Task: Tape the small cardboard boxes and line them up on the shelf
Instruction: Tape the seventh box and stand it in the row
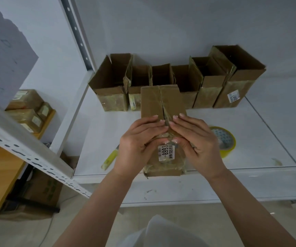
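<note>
The small brown cardboard box with a white "8993" label (pixel 163 122) stands at the front edge of the white metal shelf (pixel 250 139), its two top flaps folded shut and meeting along a centre seam that gapes slightly toward the near end. Glossy clear tape already wraps its lower sides and looks to run over the near end of the seam; whether the whole seam is covered is hard to tell. The left hand (pixel 138 139) and right hand (pixel 197 138) lie over the near end of the top, fingers straight and pressing the flaps down, thumbs against the labelled front face. By my reading this box is in the middle of being sealed or smoothed.

Behind it, a row of six open-topped brown cardboard boxes (pixel 179 82) stands against the back wall, flaps up and untaped on top, so most of the work seems left. A yellow-rimmed roll of clear packing tape (pixel 224 139) lies just to the right of the hands, and a yellow-handled utility knife (pixel 109 158) lies to the left.
</note>
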`<state>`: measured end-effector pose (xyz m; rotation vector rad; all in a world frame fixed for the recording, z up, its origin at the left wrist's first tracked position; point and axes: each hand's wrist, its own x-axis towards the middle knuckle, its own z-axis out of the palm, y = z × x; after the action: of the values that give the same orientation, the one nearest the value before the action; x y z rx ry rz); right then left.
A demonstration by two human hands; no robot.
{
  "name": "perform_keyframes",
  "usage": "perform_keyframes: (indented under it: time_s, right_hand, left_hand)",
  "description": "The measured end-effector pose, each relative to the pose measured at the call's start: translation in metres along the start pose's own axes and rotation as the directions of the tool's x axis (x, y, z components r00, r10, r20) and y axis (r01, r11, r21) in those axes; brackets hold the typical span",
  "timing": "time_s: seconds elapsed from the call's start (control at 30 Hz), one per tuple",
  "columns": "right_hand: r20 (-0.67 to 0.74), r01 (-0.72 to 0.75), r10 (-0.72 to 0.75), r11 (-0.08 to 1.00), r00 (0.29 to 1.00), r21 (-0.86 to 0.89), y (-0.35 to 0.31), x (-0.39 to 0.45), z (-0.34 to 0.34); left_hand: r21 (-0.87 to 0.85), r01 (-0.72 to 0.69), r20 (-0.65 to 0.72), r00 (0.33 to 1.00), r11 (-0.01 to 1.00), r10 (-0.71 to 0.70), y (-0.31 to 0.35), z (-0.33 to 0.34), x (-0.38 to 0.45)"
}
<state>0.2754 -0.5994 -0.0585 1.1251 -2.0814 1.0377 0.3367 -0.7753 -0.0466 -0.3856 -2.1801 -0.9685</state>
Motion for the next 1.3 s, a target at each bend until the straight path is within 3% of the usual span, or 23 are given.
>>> perform_keyframes:
  time_s: [0.17,0.43,0.6,0.67,0.77,0.93,1.2,1.3]
  right_hand:
    - [0.044,-0.018,0.016,0.999,0.999,0.036,0.006,-0.001,-0.007]
    - [0.013,-0.063,0.063,0.996,0.998,0.058,0.001,-0.001,-0.003]
    - [0.05,-0.189,0.183,0.96,0.982,0.204,-0.005,-0.001,-0.012]
    - [0.01,-0.22,0.223,0.949,0.975,0.224,-0.005,-0.002,-0.014]
    - [0.0,-0.263,0.271,0.934,0.963,0.241,-0.004,-0.003,-0.015]
    - [0.007,-0.325,0.333,0.917,0.943,0.232,-0.002,-0.01,-0.012]
    - [0.047,-0.486,0.502,0.805,0.864,0.339,-0.008,-0.012,-0.014]
    - [-0.013,-0.541,0.578,0.771,0.816,0.337,-0.005,-0.012,-0.021]
  left_hand:
    - [-0.053,-0.019,0.145,0.989,0.998,0.026,-0.004,-0.013,0.002]
    - [-0.046,0.011,0.159,0.987,0.999,-0.003,-0.004,-0.013,0.001]
    - [-0.095,0.11,0.23,0.969,0.989,-0.086,0.006,-0.026,0.009]
    - [-0.038,0.152,0.228,0.964,0.988,-0.14,0.014,-0.028,0.016]
    - [0.209,0.088,0.234,0.963,0.974,-0.137,0.024,-0.023,0.029]
    - [0.466,-0.031,0.47,0.856,0.884,-0.218,0.025,-0.01,0.035]
    - [0.48,-0.091,0.396,0.91,0.873,-0.123,0.022,-0.01,0.029]
    - [0.445,0.036,0.349,0.913,0.895,-0.21,0.019,-0.025,0.034]
